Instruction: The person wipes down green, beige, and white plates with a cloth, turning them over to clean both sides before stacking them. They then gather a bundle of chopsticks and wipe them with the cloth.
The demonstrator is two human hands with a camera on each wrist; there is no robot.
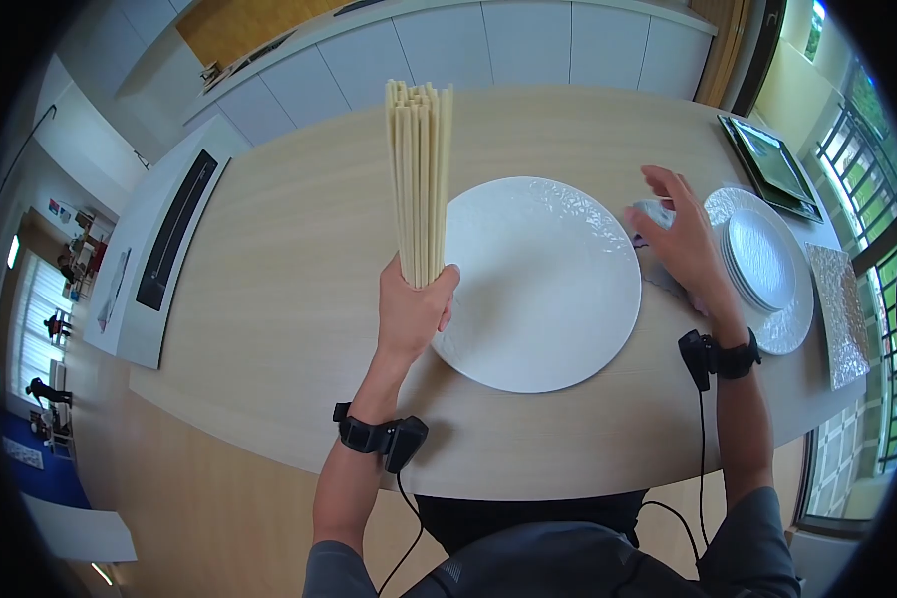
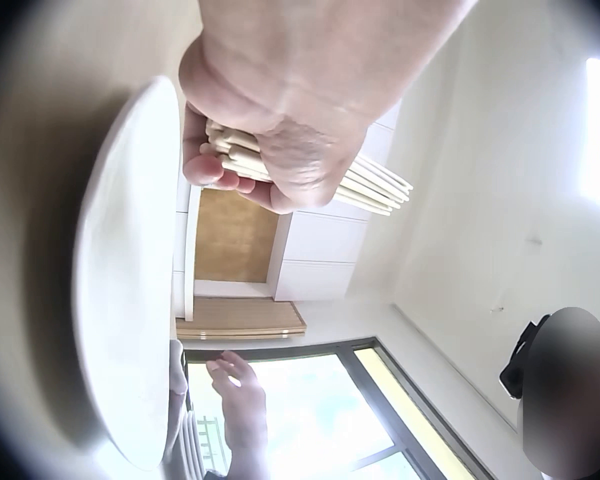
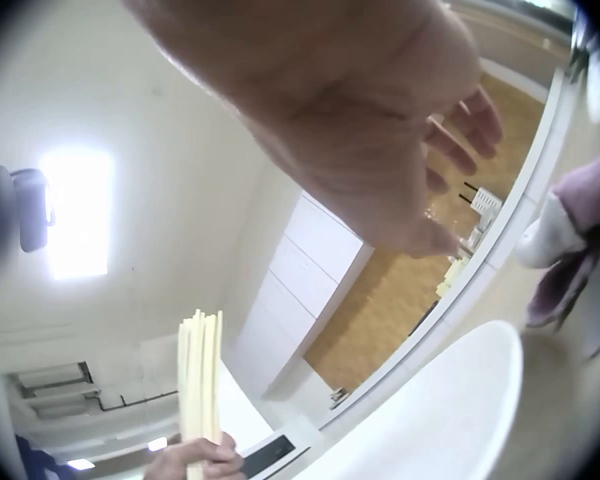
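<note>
A thick bundle of pale sticks [image 1: 421,179] stands nearly upright in my left hand [image 1: 414,311], which grips its lower end beside the left edge of a large white round plate [image 1: 558,289]. In the left wrist view the left hand [image 2: 290,130] wraps the sticks [image 2: 375,186], their ends showing on both sides. My right hand [image 1: 680,239] is raised right of the plate, fingers spread and slightly bent, holding nothing. Below or behind it lies a purple and grey cloth [image 1: 668,275], partly covered by the hand; the right wrist view shows the cloth [image 3: 580,215] beside the plate [image 3: 430,410].
On the right, small white plates [image 1: 760,254] are stacked on a larger textured plate [image 1: 792,324]. Dark green rectangular trays [image 1: 772,164] lie at the back right, and a textured rectangular plate [image 1: 839,314] at the right edge. A black panel [image 1: 177,229] is beyond the table's left side.
</note>
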